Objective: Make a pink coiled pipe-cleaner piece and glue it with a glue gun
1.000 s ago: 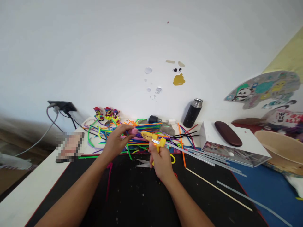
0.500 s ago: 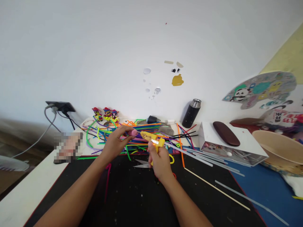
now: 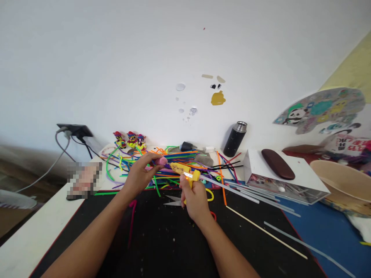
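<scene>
Between the fingertips of my left hand (image 3: 141, 172) is a small pink fuzzy piece (image 3: 163, 161), which looks like coiled pipe cleaner. My right hand (image 3: 194, 199) is wrapped round the handle of a yellow hot glue gun (image 3: 182, 170) with a small lit orange light. The gun's nozzle points left, close to the pink piece; I cannot tell whether they touch. A clear glue stick (image 3: 232, 188) juts out of the gun's back. Below my right hand, scissors (image 3: 174, 201) lie with their blades apart on the black mat (image 3: 162, 243), partly hidden by the hand.
Many coloured pipe cleaners (image 3: 179, 155) are heaped along the wall. Several small figures (image 3: 131, 139) stand at the back left, a black flask (image 3: 235, 139) at the back right. Glue sticks (image 3: 278, 204), a wooden stick (image 3: 266, 231) and a white box (image 3: 284, 173) lie to the right.
My right hand has shifted the glue gun slightly left. My left hand still holds the pink piece, now turned a little. Other things stay where they were.
</scene>
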Action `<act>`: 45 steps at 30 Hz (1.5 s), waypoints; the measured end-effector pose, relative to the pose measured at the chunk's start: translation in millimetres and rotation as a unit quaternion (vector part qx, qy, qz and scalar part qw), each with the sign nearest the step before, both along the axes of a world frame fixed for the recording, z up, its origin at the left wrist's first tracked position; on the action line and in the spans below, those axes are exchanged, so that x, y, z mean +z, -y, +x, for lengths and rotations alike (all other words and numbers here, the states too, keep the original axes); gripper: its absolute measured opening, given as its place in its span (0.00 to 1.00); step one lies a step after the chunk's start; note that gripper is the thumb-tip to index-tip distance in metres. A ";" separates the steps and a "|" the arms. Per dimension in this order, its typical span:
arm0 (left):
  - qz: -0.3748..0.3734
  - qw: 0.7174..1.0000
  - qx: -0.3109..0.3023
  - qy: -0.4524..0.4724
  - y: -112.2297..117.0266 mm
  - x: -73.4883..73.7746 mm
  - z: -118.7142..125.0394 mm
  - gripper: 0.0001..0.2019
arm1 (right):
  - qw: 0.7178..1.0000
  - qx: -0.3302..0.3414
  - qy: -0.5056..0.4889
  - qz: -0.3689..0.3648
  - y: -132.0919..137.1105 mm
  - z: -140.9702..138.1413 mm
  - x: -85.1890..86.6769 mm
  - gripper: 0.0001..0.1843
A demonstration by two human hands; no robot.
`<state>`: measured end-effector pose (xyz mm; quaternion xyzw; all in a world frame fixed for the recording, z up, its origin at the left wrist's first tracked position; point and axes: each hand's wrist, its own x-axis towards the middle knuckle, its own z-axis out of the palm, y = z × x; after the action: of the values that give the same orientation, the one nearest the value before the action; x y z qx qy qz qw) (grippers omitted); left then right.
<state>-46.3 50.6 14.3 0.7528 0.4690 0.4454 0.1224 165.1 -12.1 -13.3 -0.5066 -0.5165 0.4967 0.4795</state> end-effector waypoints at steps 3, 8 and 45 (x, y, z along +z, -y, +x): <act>-0.004 1.000 0.002 -0.003 -1.4 -1.5 -1.7 0.12 | 1.000 0.004 0.003 0.006 1.2 -0.7 -1.1 0.39; -0.002 1.000 0.001 -0.005 -2.3 -4.3 -2.7 0.12 | 1.000 0.012 0.002 0.009 3.3 -1.6 -0.7 0.39; -0.016 1.000 -0.015 0.007 0.9 -1.2 -0.2 0.10 | 1.000 -0.006 -0.003 -0.001 1.0 0.6 5.6 0.40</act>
<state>-46.5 49.7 13.1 0.7546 0.4633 0.4416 0.1445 165.7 -13.1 -7.7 -0.5086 -0.5113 0.4957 0.4839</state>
